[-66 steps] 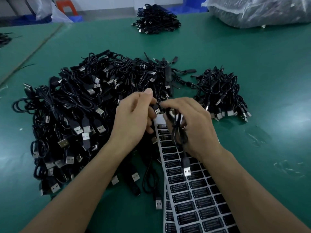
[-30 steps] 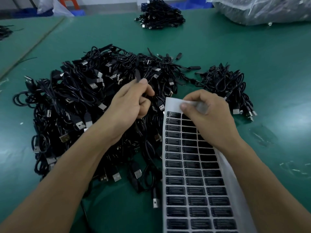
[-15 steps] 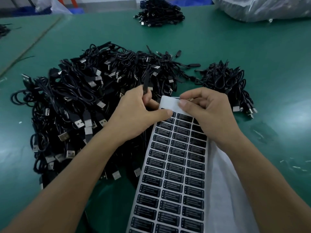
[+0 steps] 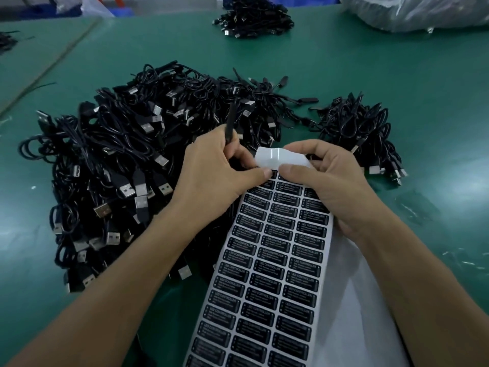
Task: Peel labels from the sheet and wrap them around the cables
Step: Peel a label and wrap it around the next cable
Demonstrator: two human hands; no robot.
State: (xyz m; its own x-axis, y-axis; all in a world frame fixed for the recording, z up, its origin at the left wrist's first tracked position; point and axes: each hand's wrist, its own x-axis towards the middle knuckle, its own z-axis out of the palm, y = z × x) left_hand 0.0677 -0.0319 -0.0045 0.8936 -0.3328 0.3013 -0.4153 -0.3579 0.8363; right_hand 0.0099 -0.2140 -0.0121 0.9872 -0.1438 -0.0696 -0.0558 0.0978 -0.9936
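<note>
Head view: my left hand [image 4: 211,181] is curled round one thin black cable [image 4: 229,125], and the cable sticks up out of the top of my fist. The thumb of that hand lies flat, with its tip on the top row of black labels on the label sheet [image 4: 264,274]. My right hand [image 4: 330,186] is just beside the left one. It pinches the top end of the sheet between thumb and fingers and bends that end back, so the shiny white side shows between my hands. The rest of the sheet runs down between my arms toward me, full of small black labels in three columns. A bare white paper strip [image 4: 352,313] lies under my right arm. To the left of my left hand and behind it is a big pile of cables [image 4: 119,168] on the green desk [image 4: 397,75]. A small pile [image 4: 362,128] lies just past my right hand. Far beyond both hands sit another pile [image 4: 254,19] and a plastic bag [image 4: 423,11].
</note>
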